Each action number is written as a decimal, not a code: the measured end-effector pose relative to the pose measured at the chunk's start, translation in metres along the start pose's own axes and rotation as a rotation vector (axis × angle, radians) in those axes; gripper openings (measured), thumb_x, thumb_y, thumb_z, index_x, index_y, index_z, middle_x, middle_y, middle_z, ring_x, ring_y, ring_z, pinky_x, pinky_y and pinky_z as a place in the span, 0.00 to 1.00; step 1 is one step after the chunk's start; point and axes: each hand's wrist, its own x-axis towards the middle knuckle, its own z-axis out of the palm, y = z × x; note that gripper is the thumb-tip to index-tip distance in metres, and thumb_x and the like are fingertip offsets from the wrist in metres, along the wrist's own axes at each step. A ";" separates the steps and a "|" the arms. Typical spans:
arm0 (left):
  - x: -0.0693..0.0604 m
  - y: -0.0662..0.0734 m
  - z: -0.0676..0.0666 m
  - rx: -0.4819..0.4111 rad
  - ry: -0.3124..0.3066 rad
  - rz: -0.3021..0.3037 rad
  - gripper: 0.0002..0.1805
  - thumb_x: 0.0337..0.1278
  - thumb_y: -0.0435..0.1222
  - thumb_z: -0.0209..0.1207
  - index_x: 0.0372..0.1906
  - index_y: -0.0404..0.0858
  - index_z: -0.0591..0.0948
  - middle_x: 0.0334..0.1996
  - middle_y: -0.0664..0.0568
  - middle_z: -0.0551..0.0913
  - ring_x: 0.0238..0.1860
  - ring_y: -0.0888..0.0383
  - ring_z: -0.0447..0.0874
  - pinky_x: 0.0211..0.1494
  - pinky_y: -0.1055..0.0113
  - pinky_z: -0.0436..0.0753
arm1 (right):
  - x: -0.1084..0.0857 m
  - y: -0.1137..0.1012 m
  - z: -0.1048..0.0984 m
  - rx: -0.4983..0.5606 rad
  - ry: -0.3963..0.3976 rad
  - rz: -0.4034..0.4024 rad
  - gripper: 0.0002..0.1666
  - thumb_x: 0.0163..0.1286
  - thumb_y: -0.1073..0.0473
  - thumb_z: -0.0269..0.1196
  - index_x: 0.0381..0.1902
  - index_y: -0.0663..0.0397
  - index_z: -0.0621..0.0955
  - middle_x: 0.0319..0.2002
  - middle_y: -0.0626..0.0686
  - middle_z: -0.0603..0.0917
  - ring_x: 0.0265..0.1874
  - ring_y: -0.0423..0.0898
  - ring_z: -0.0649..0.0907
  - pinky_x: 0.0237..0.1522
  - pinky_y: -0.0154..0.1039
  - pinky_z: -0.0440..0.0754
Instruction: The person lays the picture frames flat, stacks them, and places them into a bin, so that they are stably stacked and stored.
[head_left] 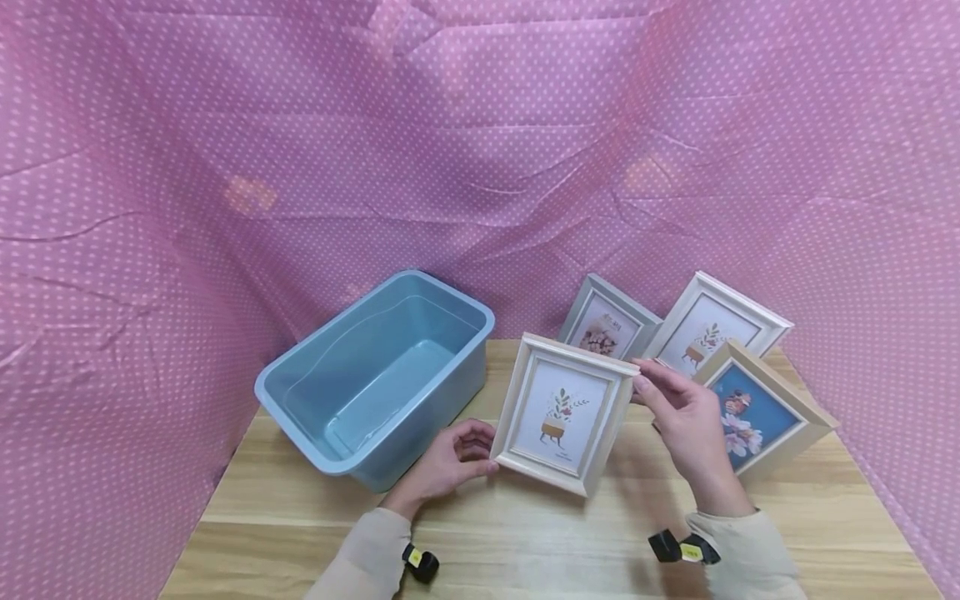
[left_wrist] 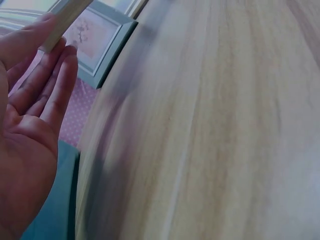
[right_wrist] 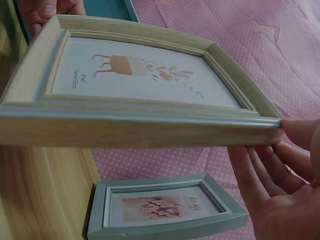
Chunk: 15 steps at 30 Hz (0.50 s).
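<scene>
A cream-coloured picture frame [head_left: 561, 412] with a potted-plant print is held up off the table between both hands, tilted. My right hand [head_left: 686, 421] pinches its upper right corner, thumb in front and fingers behind, as the right wrist view shows with the same picture frame [right_wrist: 145, 75]. At the lower left corner my left hand [head_left: 446, 462] grips the edge between thumb and fingers; in the left wrist view that hand [left_wrist: 35, 110] has its fingertips at the corner. Behind stand a grey-green picture frame [head_left: 602, 321], a white one [head_left: 705, 329] and a beige one [head_left: 757, 412] with a blue flower picture.
A blue-grey plastic bin [head_left: 397, 392] stands on the left of the wooden table [head_left: 525, 542], beside my left hand. Nothing shows inside it. A pink polka-dot cloth [head_left: 480, 167] hangs around the back and sides.
</scene>
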 end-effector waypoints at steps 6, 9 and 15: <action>-0.001 -0.002 -0.001 -0.001 0.039 0.043 0.24 0.60 0.26 0.73 0.59 0.25 0.80 0.53 0.30 0.85 0.49 0.66 0.88 0.60 0.68 0.90 | -0.002 0.003 -0.002 0.115 -0.010 -0.038 0.20 0.78 0.69 0.65 0.62 0.78 0.80 0.49 0.36 0.92 0.40 0.34 0.93 0.46 0.31 0.92; -0.001 -0.003 -0.002 -0.001 0.052 0.056 0.24 0.60 0.26 0.73 0.60 0.25 0.80 0.55 0.29 0.85 0.50 0.66 0.88 0.61 0.68 0.90 | -0.003 0.005 -0.005 0.106 -0.022 -0.046 0.19 0.78 0.69 0.65 0.61 0.78 0.81 0.50 0.35 0.92 0.40 0.35 0.93 0.46 0.32 0.92; -0.003 -0.003 -0.002 -0.003 0.099 0.069 0.23 0.64 0.27 0.71 0.62 0.25 0.82 0.58 0.29 0.86 0.51 0.66 0.89 0.60 0.71 0.89 | -0.006 0.008 -0.010 0.078 -0.042 -0.052 0.20 0.79 0.67 0.65 0.62 0.77 0.81 0.50 0.35 0.93 0.41 0.35 0.93 0.47 0.31 0.92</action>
